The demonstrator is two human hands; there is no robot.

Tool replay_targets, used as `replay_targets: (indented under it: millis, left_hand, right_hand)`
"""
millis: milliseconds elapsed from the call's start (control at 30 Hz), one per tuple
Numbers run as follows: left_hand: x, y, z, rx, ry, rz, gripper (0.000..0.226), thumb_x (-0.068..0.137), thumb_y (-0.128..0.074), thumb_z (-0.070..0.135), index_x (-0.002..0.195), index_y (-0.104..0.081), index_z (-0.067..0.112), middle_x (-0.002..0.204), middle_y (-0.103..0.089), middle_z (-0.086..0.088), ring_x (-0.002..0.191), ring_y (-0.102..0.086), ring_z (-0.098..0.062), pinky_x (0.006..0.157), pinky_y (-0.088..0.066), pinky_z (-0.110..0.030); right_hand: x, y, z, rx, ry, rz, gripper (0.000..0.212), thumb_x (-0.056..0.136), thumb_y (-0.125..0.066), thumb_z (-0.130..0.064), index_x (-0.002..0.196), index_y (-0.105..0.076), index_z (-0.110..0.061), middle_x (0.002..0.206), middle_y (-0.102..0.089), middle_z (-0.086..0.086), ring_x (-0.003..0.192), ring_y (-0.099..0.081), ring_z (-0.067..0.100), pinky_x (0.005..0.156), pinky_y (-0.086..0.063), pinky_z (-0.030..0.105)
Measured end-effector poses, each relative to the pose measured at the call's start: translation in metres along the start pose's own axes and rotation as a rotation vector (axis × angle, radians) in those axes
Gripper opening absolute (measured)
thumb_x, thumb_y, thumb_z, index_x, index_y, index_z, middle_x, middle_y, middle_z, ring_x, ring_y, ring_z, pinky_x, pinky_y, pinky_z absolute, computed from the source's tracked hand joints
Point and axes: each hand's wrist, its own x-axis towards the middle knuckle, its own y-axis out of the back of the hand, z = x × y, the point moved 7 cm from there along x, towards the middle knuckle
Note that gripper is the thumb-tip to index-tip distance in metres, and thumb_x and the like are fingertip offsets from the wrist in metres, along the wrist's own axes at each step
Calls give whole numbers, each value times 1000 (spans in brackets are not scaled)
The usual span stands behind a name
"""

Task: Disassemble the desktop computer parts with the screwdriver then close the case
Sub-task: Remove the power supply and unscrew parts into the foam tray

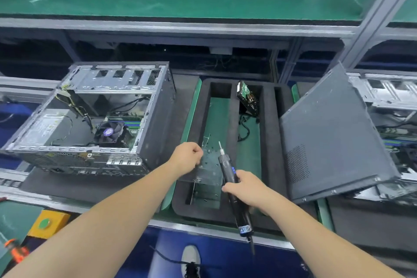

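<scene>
The left hand (188,157) hides whatever its curled fingers pinch.

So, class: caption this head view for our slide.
Left hand holds metal bracket over foam tray; right hand grips electric screwdriver.

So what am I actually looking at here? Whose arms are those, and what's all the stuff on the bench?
There is no robot here. A person wears a camera on their head, so you look down along their own two bare arms at a workbench.

The right hand grips an electric screwdriver, tip pointing away from them. The left hand is curled at a metal bracket sitting in a black foam tray; whether it truly grips the bracket is hard to tell.

To the left lies an open computer case, with its cooling fan and cables showing inside. A removed drive stands further back in the tray. To the right, the grey side panel is propped up at a slant, waiting to close the case.
</scene>
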Motion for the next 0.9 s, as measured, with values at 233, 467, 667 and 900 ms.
replay_targets:
  millis: [233, 467, 667, 900]
  left_hand:
    - [-5, -4, -16, -36, -18, -32, 15, 91, -63, 17, 84, -67, 30, 66, -65, 11, 59, -58, -11, 61, -56, -34]
    - [-14, -12, -30, -434, 95, -63, 17, 84, -69, 1, 92, -76, 13, 81, -75, -1, 70, -71, -14, 76, -62, -29]
    - [-16, -12, -21, -839, 123, -92, 13, 86, -73, -4, 97, -71, 2, 85, -74, -10, 84, -74, -20, 84, -61, -31]
    - [-18, -12, -21, -850, 104, -84, 10, 89, -73, 3, 99, -69, 0, 86, -74, -11, 87, -73, -20, 83, -60, -30]
  right_hand:
    - [11, -6, 3, 9, -15, -28, 26, 81, -73, -39, 89, -58, -20, 82, -65, 1, 71, -60, 18, 68, -47, 33]
    - [17, -8, -2, -5, -33, -69, 36, 84, -70, -40, 106, -62, -13, 90, -65, 4, 76, -59, 20, 71, -46, 34]
    - [18, -8, -5, 1, -23, -89, 31, 84, -71, -39, 102, -62, -15, 89, -66, 3, 76, -61, 19, 73, -48, 33]
    - [16, -6, -4, -12, -24, -95, 36, 84, -70, -37, 108, -64, -12, 82, -62, 0, 68, -56, 16, 63, -44, 30]
